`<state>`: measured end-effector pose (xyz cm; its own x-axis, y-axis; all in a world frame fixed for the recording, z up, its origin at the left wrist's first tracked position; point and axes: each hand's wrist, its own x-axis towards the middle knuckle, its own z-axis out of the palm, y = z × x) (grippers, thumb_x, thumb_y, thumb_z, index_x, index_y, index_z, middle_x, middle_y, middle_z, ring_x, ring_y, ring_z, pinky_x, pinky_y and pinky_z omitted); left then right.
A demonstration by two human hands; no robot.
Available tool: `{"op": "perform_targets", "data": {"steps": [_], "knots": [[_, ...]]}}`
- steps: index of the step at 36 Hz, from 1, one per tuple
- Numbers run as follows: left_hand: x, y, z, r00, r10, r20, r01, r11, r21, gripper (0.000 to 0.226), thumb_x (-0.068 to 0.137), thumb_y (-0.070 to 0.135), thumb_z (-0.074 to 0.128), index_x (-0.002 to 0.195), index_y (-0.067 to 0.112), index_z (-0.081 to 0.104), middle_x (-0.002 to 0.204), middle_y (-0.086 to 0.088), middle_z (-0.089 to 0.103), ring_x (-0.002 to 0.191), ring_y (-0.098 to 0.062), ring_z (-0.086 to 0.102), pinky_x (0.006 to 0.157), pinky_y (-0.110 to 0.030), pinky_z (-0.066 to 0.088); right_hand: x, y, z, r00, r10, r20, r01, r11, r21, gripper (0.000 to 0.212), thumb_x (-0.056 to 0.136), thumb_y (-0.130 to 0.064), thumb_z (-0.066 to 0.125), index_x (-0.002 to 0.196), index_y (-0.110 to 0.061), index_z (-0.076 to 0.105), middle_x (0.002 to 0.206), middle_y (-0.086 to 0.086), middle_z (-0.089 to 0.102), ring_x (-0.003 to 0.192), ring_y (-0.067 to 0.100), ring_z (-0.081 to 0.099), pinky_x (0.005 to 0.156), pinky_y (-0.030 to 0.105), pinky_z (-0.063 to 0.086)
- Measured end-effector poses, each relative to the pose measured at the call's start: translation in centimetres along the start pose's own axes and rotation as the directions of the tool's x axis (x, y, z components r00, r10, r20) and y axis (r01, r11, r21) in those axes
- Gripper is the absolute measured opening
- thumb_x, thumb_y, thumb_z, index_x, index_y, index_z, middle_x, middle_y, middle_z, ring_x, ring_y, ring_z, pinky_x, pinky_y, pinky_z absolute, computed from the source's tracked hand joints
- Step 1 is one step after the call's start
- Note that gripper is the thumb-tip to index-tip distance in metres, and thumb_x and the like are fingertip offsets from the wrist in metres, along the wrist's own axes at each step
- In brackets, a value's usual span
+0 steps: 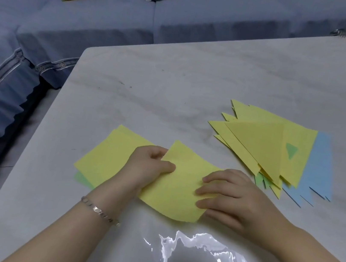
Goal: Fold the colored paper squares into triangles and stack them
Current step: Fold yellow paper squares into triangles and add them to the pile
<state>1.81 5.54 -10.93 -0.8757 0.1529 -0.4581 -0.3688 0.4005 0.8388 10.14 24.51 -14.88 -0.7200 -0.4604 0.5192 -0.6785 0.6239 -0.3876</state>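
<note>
Left hand [151, 165] pinching sheet [181, 190], right hand [231, 198] flat atop; triangles [261, 148] beside, perhaps keys [345, 33] beyond.

A yellow sheet [181, 188] curls, one corner lifted, over flat squares [105, 156] (green peeks beneath). Folded triangles [260, 144], yellow over green and blue, lie to its right.

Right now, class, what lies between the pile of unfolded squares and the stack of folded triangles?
In the head view, the yellow sheet being folded: the left hand pinches its raised corner, the right hand presses it down.
</note>
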Motion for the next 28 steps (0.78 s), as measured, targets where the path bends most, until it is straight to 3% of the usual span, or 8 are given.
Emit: {"op": "perform_targets", "data": {"steps": [4,7,9,14,16,18,22,28], "knots": [[-0.6,-0.1,0.4,0.991,0.122,0.062,-0.126,0.99,0.064,0.021,0.086,0.003,0.06,0.073,0.017,0.068,0.074,-0.003,0.066,0.068,-0.015,0.057,0.067,-0.024,0.044,0.6,-0.8,-0.1,0.957,0.286,-0.039,-0.271,0.937,0.222,0.032,0.092,-0.046,0.048,0.076,-0.027,0.068,0.111,-0.014,0.06,0.108,0.007,0.05,0.094,0.022,0.035],[-1.6,0.1,0.9,0.975,0.159,0.157,-0.17,0.983,0.064,0.018,0.088,0.006,0.059,0.076,0.014,0.069,0.078,-0.01,0.067,0.071,-0.016,0.056,0.067,-0.025,0.042,1.7,-1.4,-0.4,0.794,0.604,-0.069,-0.542,0.755,0.369,0.015,0.081,-0.04,0.063,0.067,-0.035,0.063,0.113,-0.025,0.056,0.107,-0.007,0.049,0.09,0.004,0.03],[-2.1,0.3,1.2,0.966,0.156,0.205,-0.167,0.985,0.038,0.014,0.088,0.009,0.059,0.08,0.012,0.07,0.083,-0.013,0.069,0.072,-0.015,0.058,0.066,-0.024,0.043,2.2,-1.4,-0.4,0.689,0.723,-0.053,-0.622,0.628,0.468,0.016,0.078,-0.026,0.07,0.063,-0.033,0.064,0.099,-0.025,0.064,0.098,-0.009,0.054,0.081,0.001,0.034],[-2.8,0.4,1.7,0.968,0.21,0.138,-0.215,0.976,0.024,0.02,0.092,0.019,0.055,0.088,0.009,0.072,0.089,-0.007,0.071,0.076,-0.01,0.059,0.069,-0.02,0.044,2.7,-1.5,-0.2,0.592,0.802,-0.079,-0.64,0.527,0.56,0.016,0.076,-0.016,0.072,0.062,-0.021,0.066,0.068,-0.017,0.067,0.063,-0.002,0.058,0.062,0.01,0.041],[-3.1,0.4,2.1,0.956,0.284,0.075,-0.287,0.958,0.029,0.021,0.091,0.027,0.056,0.086,0.012,0.071,0.083,0.001,0.067,0.073,-0.004,0.056,0.066,-0.014,0.042,2.8,-1.8,-0.1,0.576,0.811,-0.1,-0.635,0.521,0.57,0.017,0.075,-0.016,0.073,0.061,-0.02,0.066,0.066,-0.015,0.067,0.061,-0.001,0.057,0.06,0.009,0.041],[-3.5,0.6,2.4,0.945,0.328,0.012,-0.328,0.945,0.011,0.005,0.085,0.02,0.065,0.086,0.021,0.071,0.079,0.004,0.067,0.066,0.003,0.056,0.064,-0.006,0.041,2.9,-2.0,-0.1,0.561,0.82,-0.116,-0.64,0.518,0.568,0.017,0.075,-0.016,0.073,0.06,-0.02,0.066,0.064,-0.013,0.067,0.058,0.0,0.056,0.057,0.009,0.04],[-4.1,0.3,3.0,0.916,0.387,-0.109,-0.386,0.922,0.027,0.026,0.078,0.008,0.072,0.081,0.034,0.067,0.066,0.012,0.061,0.057,0.007,0.053,0.06,-0.002,0.037,3.2,-2.6,-0.3,0.513,0.847,-0.137,-0.588,0.464,0.662,0.016,0.072,-0.006,0.076,0.065,-0.017,0.067,0.06,0.001,0.064,0.052,0.0,0.053,0.056,0.008,0.042],[-4.7,0.2,3.3,0.893,0.419,-0.164,-0.423,0.906,0.015,0.029,0.078,0.01,0.072,0.079,0.039,0.067,0.072,0.012,0.068,0.063,0.008,0.055,0.064,-0.004,0.04,3.4,-3.3,-1.0,0.537,0.834,-0.128,-0.586,0.478,0.655,0.024,0.072,-0.008,0.075,0.073,-0.031,0.069,0.065,-0.01,0.069,0.059,-0.004,0.058,0.06,0.004,0.041]]}}
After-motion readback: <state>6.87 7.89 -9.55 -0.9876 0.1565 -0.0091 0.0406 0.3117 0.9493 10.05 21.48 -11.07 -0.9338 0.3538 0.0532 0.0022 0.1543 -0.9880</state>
